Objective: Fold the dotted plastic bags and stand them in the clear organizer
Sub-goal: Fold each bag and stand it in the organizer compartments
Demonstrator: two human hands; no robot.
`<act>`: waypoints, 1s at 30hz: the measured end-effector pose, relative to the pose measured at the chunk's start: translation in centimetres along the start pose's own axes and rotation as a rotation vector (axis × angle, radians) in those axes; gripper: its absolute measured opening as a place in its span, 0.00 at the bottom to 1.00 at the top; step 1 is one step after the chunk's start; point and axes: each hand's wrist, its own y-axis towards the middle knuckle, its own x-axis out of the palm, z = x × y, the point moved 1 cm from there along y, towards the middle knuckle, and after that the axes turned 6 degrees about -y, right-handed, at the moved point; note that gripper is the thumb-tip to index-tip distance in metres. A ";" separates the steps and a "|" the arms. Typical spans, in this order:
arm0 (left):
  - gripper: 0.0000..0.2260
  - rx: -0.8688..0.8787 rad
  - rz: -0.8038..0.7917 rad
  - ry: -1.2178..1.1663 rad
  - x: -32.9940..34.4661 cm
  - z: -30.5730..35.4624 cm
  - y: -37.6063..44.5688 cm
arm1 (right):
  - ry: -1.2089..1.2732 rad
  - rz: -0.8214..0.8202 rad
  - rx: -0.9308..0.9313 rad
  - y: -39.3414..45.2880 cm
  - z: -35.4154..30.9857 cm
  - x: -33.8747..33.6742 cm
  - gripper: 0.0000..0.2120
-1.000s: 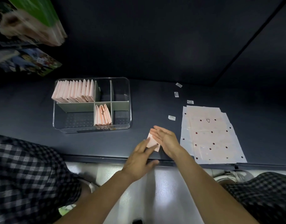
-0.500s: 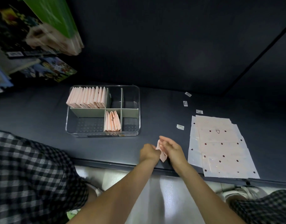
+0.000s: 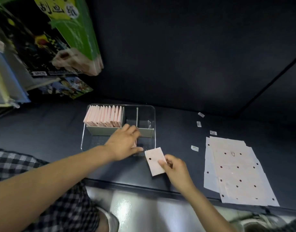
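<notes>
Right hand pinches the folded bag just below the organizer; left hand, fingers loosely extended, reaches into its front compartment.

left hand hides front folded bags

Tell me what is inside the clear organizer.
The clear organizer holds a row of folded pink bags standing in its far-left compartment. The two far-right compartments look empty. The left hand covers the near middle compartment, hiding most of its contents.

"刮画纸" on green pack; "8PCS" on dark pack.
</notes>
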 end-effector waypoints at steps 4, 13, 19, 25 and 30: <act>0.32 -0.027 -0.067 -0.043 0.9 -2.9 0.5 | 0.105 -0.023 0.048 -1.1 -0.9 1.2 0.14; 0.26 0.092 -0.162 0.018 3.0 -4.3 0.4 | 0.158 0.061 0.141 -1.5 -2.5 2.0 0.18; 0.22 0.188 -0.166 0.139 2.7 -4.6 0.2 | 0.057 0.141 0.151 1.8 -4.7 2.6 0.11; 0.18 0.246 -0.167 0.229 2.5 -5.1 -0.8 | -0.257 0.172 0.036 6.5 -8.1 3.6 0.05; 0.17 0.226 -0.107 0.208 2.8 -5.5 -1.2 | -0.515 0.101 0.039 8.6 -9.3 5.6 0.10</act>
